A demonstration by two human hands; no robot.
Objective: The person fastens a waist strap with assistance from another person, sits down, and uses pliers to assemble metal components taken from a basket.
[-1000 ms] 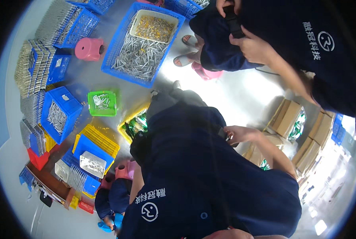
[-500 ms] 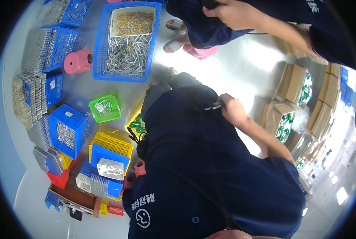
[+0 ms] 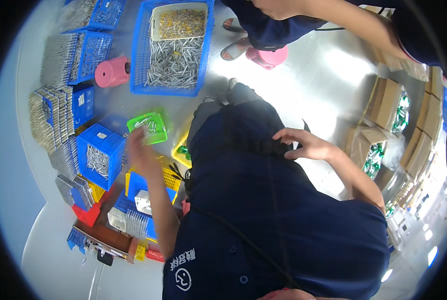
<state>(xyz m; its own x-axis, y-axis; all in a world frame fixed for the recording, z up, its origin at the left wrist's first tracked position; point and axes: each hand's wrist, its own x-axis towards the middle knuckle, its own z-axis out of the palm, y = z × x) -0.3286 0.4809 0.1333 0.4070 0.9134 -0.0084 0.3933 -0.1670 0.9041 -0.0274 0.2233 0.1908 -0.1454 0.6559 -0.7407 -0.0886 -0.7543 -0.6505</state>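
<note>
My left hand (image 3: 139, 146) is stretched out low on the left and blurred by motion, just below a small green basket (image 3: 148, 127) holding metal pieces. Nothing shows in that hand. My right hand (image 3: 303, 145) lies against my dark blue shirt (image 3: 263, 210), with fingers and thumb pinched on a black strap (image 3: 251, 145) across my chest. My shirt hides the floor right below me.
A large blue crate (image 3: 139, 60) of metal pins holds a white tray (image 3: 181, 22) of yellow parts. Around it stand a pink stool (image 3: 111, 72), blue crates (image 3: 99, 152), a yellow basket (image 3: 158, 176) and cardboard boxes (image 3: 383, 102). Another person (image 3: 293, 20) stands at the top.
My left arm has come into view and reached out toward the green basket. My right hand has stayed on the strap at my chest. The view has tilted a little.
</note>
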